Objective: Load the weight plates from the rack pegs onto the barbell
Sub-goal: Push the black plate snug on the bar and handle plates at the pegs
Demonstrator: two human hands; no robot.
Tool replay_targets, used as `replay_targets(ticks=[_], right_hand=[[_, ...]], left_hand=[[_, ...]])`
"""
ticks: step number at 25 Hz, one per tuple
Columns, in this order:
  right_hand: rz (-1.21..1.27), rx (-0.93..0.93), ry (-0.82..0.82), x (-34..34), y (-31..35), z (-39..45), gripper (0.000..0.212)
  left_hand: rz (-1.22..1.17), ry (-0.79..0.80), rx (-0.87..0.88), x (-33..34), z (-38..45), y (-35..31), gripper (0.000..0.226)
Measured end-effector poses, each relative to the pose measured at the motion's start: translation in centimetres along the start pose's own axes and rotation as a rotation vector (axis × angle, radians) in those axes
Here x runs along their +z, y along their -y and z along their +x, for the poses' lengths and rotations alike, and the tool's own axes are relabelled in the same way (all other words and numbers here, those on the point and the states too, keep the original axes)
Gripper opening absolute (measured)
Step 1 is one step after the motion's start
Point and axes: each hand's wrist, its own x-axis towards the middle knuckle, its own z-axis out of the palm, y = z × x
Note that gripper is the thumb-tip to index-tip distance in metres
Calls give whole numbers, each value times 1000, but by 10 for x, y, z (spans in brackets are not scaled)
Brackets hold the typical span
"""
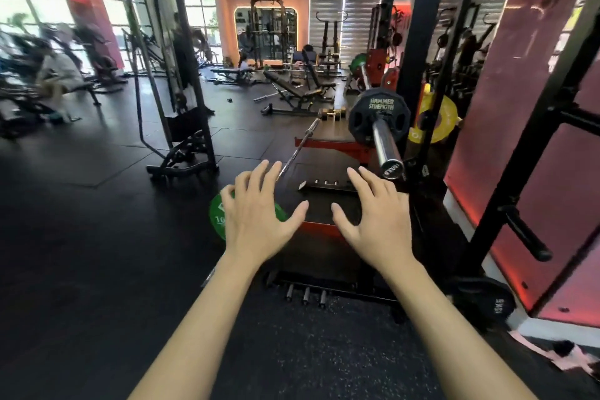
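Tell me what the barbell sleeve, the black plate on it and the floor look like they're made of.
Barbell sleeve: polished, probably chromed steel, given its bright mirror-like highlights. Black plate: matte black, likely rubber or urethane coated, with raised lettering and dull sheen; the core can't be seen. Floor: dark rubber tiles, judging by seams and speckled texture.

The barbell sleeve point(384, 143) is polished chrome metal, bright and mirror-smooth, with a darker stamped end cap. The black weight plate point(378, 115) on it looks like matt rubber or coated iron (which one cannot be told), with raised pale lettering. A green plate point(217, 216) on the floor has a smooth, slightly glossy finish. The floor point(97, 253) is dark matt rubber, speckled and grainy nearby. The rack upright point(418, 42) is black painted steel, satin-smooth.
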Motion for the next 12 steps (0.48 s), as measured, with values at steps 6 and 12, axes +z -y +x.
replay_targets(ticks=[6, 12], right_hand=[[173, -165, 92, 65, 182, 21, 67], [301, -302, 136, 110, 355, 42, 68]], left_hand=[[184, -35, -262, -72, -47, 162, 79], [263, -29, -406, -130, -82, 310, 77]])
